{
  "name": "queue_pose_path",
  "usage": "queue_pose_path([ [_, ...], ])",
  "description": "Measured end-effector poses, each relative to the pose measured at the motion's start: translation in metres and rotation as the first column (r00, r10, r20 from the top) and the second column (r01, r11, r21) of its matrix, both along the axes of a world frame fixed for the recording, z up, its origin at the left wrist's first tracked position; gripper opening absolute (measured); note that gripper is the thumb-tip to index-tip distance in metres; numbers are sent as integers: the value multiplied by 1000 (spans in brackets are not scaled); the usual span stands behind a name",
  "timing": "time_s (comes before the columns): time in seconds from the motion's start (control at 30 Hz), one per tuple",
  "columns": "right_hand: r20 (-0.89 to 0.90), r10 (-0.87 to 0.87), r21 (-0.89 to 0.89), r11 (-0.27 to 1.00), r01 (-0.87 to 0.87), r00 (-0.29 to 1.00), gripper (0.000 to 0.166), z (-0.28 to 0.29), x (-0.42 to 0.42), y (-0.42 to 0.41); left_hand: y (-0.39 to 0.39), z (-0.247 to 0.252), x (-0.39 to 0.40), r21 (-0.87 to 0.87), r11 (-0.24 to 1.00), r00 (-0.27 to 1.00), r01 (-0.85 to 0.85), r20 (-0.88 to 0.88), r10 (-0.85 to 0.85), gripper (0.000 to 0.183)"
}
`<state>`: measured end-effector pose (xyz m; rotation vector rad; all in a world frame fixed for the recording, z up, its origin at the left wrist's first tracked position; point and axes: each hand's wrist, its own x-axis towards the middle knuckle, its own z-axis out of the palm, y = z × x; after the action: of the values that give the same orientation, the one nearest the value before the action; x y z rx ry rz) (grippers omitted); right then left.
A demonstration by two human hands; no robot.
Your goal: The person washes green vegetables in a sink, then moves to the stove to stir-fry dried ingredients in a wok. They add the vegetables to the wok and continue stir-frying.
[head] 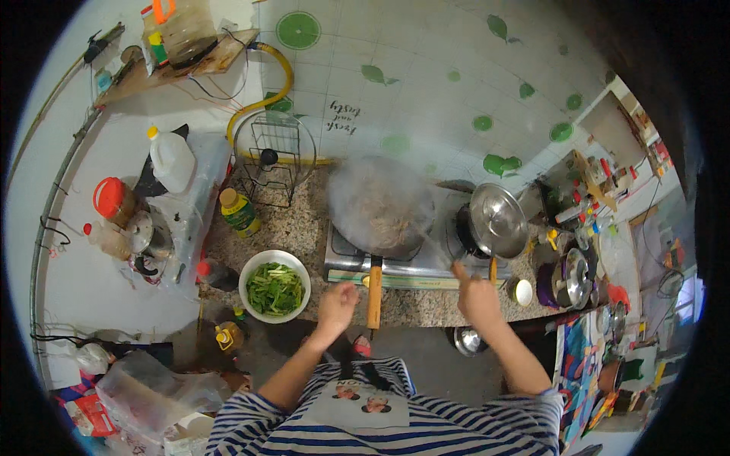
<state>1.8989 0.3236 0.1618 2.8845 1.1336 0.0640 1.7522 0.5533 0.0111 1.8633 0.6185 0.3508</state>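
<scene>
A wok (419,251) with a wooden handle (374,293) stands on the gas stove (348,256). Strips of food, perhaps meat (388,222), lie in it under rising steam. My right hand (479,299) grips a blurred cooking spatula (436,244) that slants towards the wok's right side; most of its handle is covered by my fingers. Just left of the wok handle, my left hand (337,308) is raised with curled fingers, apart from the handle and seemingly holding nothing. A white bowl of cut green vegetables (275,289) sits to its left on the granite counter (308,228).
A steel lid or bowl (499,219) tilts over a dark pot (469,231) on the right burner. A glass lid (274,148) leans on a wire rack. Left stand a yellow-green bottle (240,214) and a dark red-capped bottle (218,276). More pots (570,279) crowd the right.
</scene>
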Motion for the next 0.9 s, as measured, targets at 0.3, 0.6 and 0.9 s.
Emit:
queue_pose_path([
  [0.3,-3,-14,5,1000,14,1000,61,-63,36,40,-60,3,0,-829,555,987,-59,-130,-90,35],
  [0.6,-34,-42,17,999,42,999,66,-50,17,60,-65,-9,15,-835,551,993,-17,-77,-86,23],
  [0.9,-69,6,9,1000,-5,998,59,-33,-2,50,-60,-1,13,-868,491,987,-71,-133,-93,14],
])
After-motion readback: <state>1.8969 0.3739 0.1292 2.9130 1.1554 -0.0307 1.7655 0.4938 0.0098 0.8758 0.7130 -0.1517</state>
